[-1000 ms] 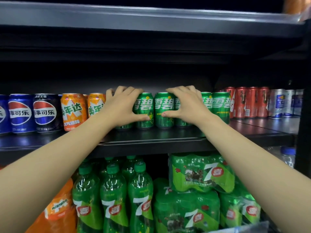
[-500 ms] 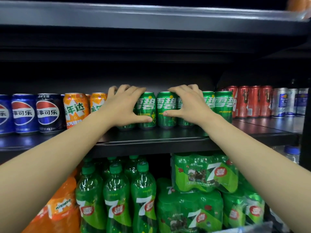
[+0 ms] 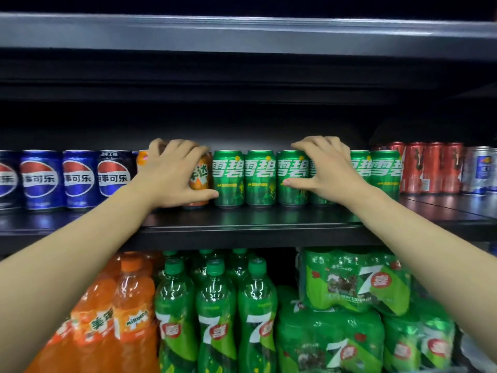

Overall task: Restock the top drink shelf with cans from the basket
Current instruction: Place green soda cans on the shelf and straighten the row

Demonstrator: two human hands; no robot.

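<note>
The green cans (image 3: 259,177) stand upright in a row on the drink shelf (image 3: 242,223). The right hand (image 3: 326,168) wraps one green can — fingers over the rim, thumb on its face. The left hand (image 3: 172,170) clasps the orange can (image 3: 200,175) likewise. Slide both grips inward evenly, closing gaps; keep cans upright, labels forward.
</note>
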